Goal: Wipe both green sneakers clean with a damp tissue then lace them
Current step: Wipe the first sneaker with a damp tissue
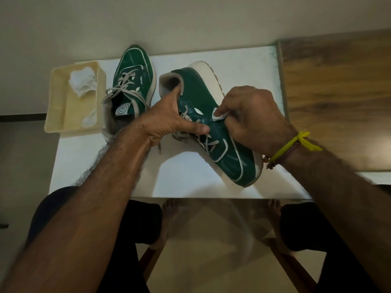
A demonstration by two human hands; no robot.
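A green sneaker (203, 96) with a cream sole lies tilted on its side in the middle of the white table (190, 182), toe toward me. My left hand (169, 119) grips it at the collar, thumb across the loose laces. My right hand (254, 117) pinches a small white tissue (220, 115) and presses it on the sneaker's upper beside the laces. The second green sneaker (135, 75) stands upright at the back left, laces loose, toe pointing away.
A cream plastic tray (57, 106) at the table's left edge holds crumpled tissues (82, 83). A wooden surface (338, 98) adjoins the table on the right. My knees and bare feet show below the table's near edge.
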